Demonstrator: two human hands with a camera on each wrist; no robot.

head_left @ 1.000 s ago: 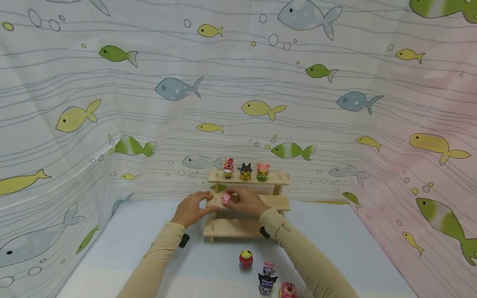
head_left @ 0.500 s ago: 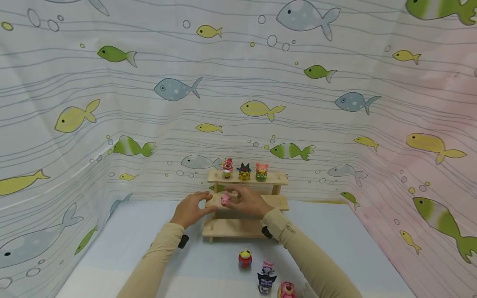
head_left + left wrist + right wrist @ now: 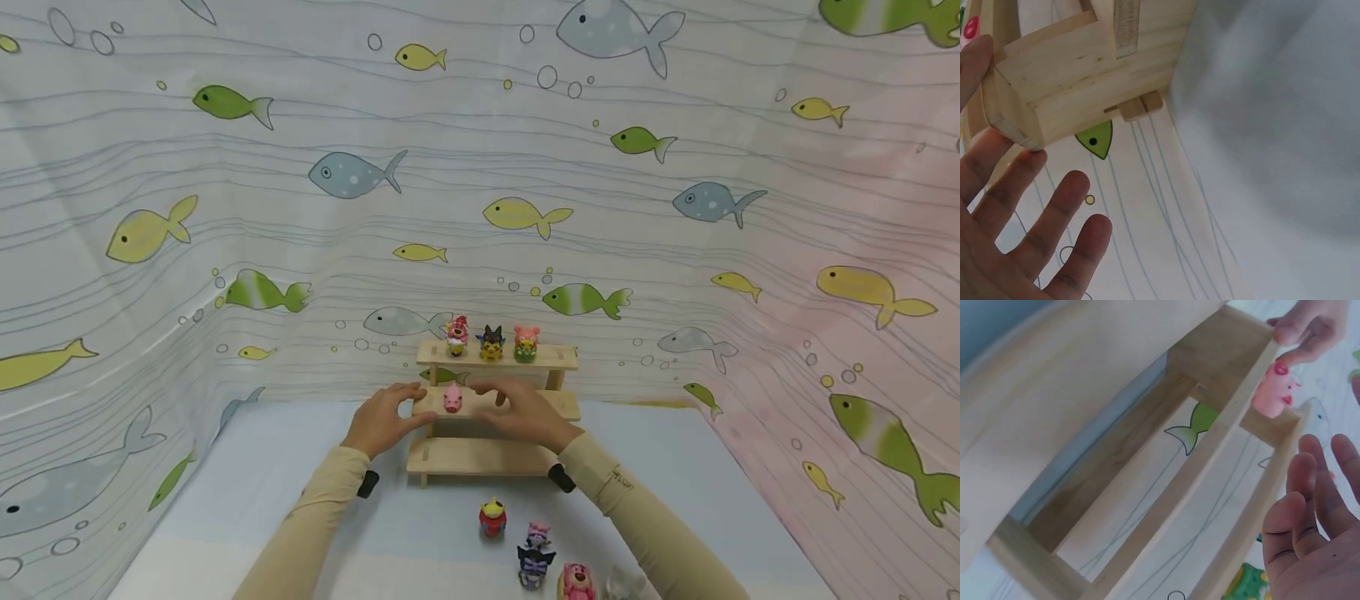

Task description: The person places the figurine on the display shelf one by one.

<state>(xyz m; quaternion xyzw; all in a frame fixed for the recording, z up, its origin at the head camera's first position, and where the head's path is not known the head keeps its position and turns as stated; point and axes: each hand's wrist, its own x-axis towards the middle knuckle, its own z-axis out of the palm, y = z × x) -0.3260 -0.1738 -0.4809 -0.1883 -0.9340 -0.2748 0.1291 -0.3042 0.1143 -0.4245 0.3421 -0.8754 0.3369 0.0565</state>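
A small pink pig figurine stands at the left end of the middle tier of the wooden display shelf. My left hand holds that tier's left end, thumb on one face and index finger on the other; in the left wrist view the remaining fingers spread out past the wood. Just right of the pig, my right hand is off it, fingers apart and holding nothing. From the right wrist view, a gap separates the pig from the right hand's fingers.
Three figurines line the top tier: a pink one with a red top, a dark-eared yellow one and a pink-hooded one. On the table in front are a red figurine, a black-eared one and a pink bear. Fish-print sheeting surrounds the table.
My right hand has let go of the pig figurine and drawn back to the right, its fingers spreading. The pig stays on the middle tier; my left hand keeps its place.
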